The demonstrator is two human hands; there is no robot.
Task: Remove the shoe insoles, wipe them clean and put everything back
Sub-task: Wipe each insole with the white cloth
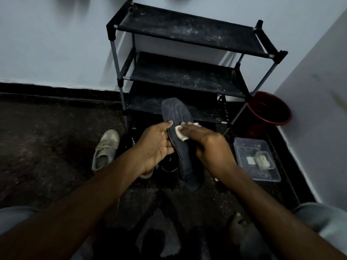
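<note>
A dark grey insole (176, 117) is held up in front of me, toe end pointing away. My left hand (155, 145) grips its left edge, thumb on top. My right hand (208, 145) presses a small white wipe (178, 132) onto the insole's middle, fingers curled over it. A beige sneaker (105, 149) lies on the floor to the left. A black shoe (169, 164) sits below the hands, mostly hidden by them.
A black three-tier shoe rack (187, 76), dusty and bare, stands against the wall ahead. A red bucket (270, 111) sits in the right corner. A clear plastic container (257, 160) holding wipes lies on the floor at right. Dark shoes are near my knees.
</note>
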